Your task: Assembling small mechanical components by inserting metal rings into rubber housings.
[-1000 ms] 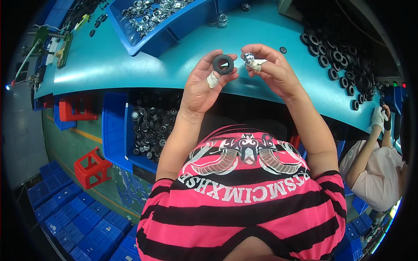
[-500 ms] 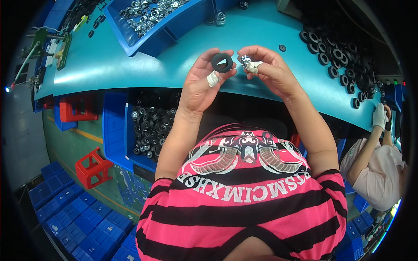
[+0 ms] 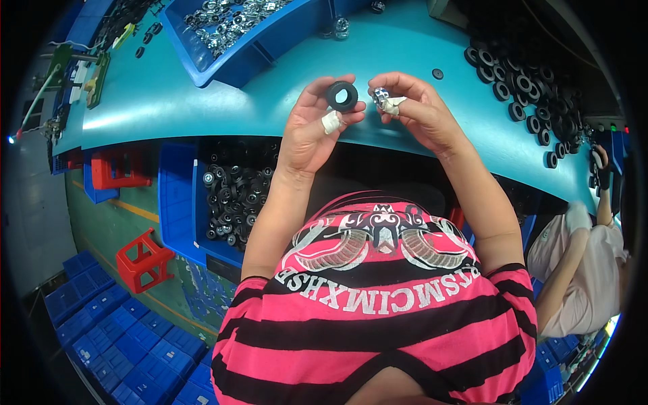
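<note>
Above the near edge of the turquoise table, my left hand [image 3: 316, 120] pinches a small black toy tyre [image 3: 335, 88] by its rim. The tyre's round hole faces me, and light table shows through it. Close on its right, my right hand [image 3: 420, 108] grips a shiny chrome toy wheel rim [image 3: 380, 96] between thumb and fingers. A narrow gap separates tyre and rim. Both thumbs are wrapped in whitish tape. My fingers cover part of the rim.
A blue bin [image 3: 233, 64] of chrome rims stands at the far left of the table [image 3: 283, 81]. Many black tyres [image 3: 523, 84] are heaped at the right. A blue crate with assembled wheels [image 3: 233, 196] sits below the table's edge. At far right works another person [image 3: 580, 270].
The tyre in my left hand has turned slightly, so its hole shows differently. My right hand has hardly moved. The co-worker at the right has shifted their arms.
</note>
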Action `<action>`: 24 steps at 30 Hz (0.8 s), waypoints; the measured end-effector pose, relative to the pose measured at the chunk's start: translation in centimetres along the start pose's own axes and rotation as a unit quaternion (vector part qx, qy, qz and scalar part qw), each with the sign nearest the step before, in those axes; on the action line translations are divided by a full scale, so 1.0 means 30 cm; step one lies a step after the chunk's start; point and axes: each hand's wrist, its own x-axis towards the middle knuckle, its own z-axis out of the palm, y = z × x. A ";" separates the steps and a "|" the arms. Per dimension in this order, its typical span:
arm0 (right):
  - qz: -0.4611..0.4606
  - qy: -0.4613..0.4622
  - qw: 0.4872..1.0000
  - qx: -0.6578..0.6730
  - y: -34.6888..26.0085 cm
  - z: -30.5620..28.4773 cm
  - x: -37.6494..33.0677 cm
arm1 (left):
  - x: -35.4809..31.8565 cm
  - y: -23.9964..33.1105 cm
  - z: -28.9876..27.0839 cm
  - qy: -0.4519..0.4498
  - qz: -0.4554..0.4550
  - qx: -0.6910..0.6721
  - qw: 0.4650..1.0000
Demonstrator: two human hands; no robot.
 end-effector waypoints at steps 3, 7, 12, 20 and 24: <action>0.003 0.002 1.000 0.003 0.001 -0.002 -0.001 | 0.000 -0.005 -0.003 -0.001 0.006 -0.007 1.000; 0.005 0.005 1.000 0.008 -0.002 0.000 -0.002 | 0.007 -0.006 -0.004 0.008 -0.001 -0.047 0.999; 0.005 0.002 1.000 0.004 -0.002 -0.001 -0.003 | 0.005 -0.013 -0.007 0.045 -0.003 -0.036 0.998; 0.000 -0.002 1.000 -0.006 0.011 -0.006 -0.003 | 0.000 -0.020 -0.013 0.042 -0.003 -0.050 0.998; -0.001 -0.001 1.000 -0.005 0.013 -0.007 -0.004 | 0.000 -0.020 -0.016 0.044 -0.008 -0.066 0.997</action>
